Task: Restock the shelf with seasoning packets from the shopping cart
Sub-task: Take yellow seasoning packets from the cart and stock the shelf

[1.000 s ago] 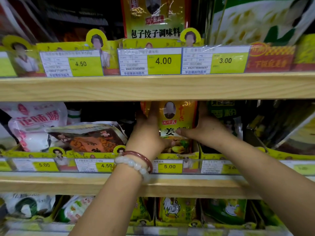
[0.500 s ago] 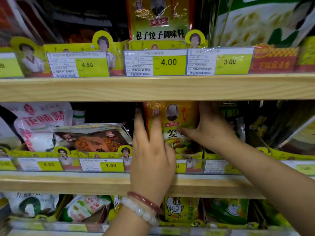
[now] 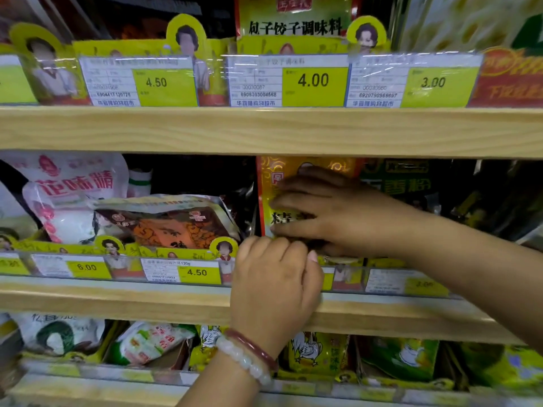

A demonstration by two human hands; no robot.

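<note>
The wooden middle shelf point(image 3: 117, 301) carries the stock behind a strip of price tags, so each packet has to stand in its own slot. The yellow seasoning packet point(image 3: 293, 177) stands upright there, left of a green packet point(image 3: 402, 183), likely being squared up to face out. The right hand point(image 3: 338, 212) lies across its front, fingers point(image 3: 296, 202) straight and pressing it back. The left hand point(image 3: 276, 286), with its bracelets point(image 3: 249, 356), sits at the packet's foot, fingers curled; whether they pinch the edge, I cannot tell.
</note>
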